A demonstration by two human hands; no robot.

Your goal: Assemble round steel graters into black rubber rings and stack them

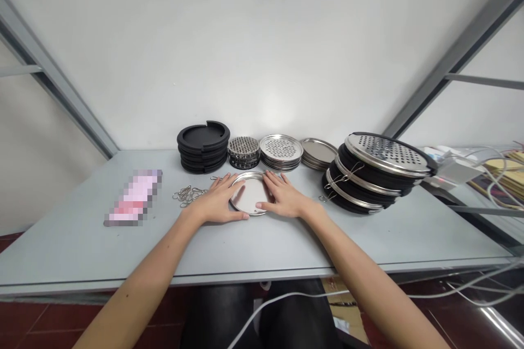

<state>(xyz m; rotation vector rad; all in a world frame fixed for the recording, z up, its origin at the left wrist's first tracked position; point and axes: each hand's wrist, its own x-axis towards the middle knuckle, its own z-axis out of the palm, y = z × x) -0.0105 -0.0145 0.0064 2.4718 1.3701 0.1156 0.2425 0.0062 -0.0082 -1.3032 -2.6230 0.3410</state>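
Observation:
A shallow round metal plate (pixel 250 196) with a raised shiny rim lies on the table in front of me. My left hand (pixel 219 200) rests against its left edge, fingers stretched out and thumb towards me. On the opposite edge lies my right hand (pixel 285 196), its fingers extended along the rim and its thumb reaching over the plate. Both hands look open and touch the plate without closing round it. A small heap of wire clips (pixel 190 194) is just left of my left hand. The undersides of my fingers are hidden.
Behind the plate stand stacks of black rings (pixel 203 147), small grater discs (pixel 244 151), larger perforated discs (pixel 281 150) and plain plates (pixel 319 152). Black-and-metal grater assemblies (pixel 374 172) lean in a pile at right. A phone (pixel 133 199) lies left. A white cable (pixel 286 295) hangs below.

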